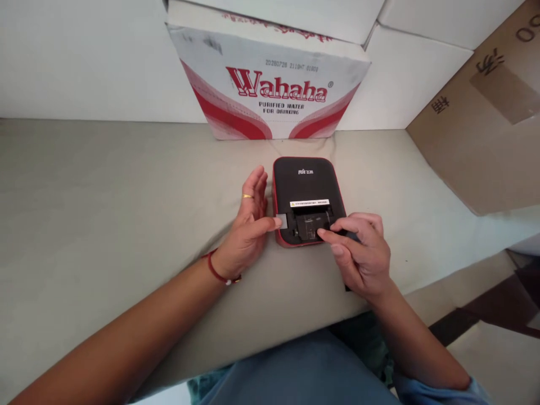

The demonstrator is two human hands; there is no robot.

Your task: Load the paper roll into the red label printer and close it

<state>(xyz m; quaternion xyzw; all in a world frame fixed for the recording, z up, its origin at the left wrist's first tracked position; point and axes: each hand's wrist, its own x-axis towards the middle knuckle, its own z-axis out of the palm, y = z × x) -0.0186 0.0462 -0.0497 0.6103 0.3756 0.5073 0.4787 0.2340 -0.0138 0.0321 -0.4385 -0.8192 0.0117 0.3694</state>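
A black box-shaped device with a red edge (pixel 305 183) lies flat on the table; its exact kind is unclear. A white warning strip (pixel 309 203) runs above a recess in its near half, where a shiny dark piece (pixel 310 227) sits. My left hand (pixel 250 228) stands along the device's left side, fingers stretched out, its thumb on a grey tab (pixel 282 221). At the recess, my right hand (pixel 363 250) touches the dark piece with an outstretched fingertip, fingers apart. Something dark shows partly from under that hand; what it is stays hidden.
Behind the device stands a white and red Wahaha water carton (pixel 278 95), with white boxes around it. A brown cardboard box (pixel 481 112) is on the right. A pale cover lies over the table (pixel 126 197), whose near edge runs by my lap.
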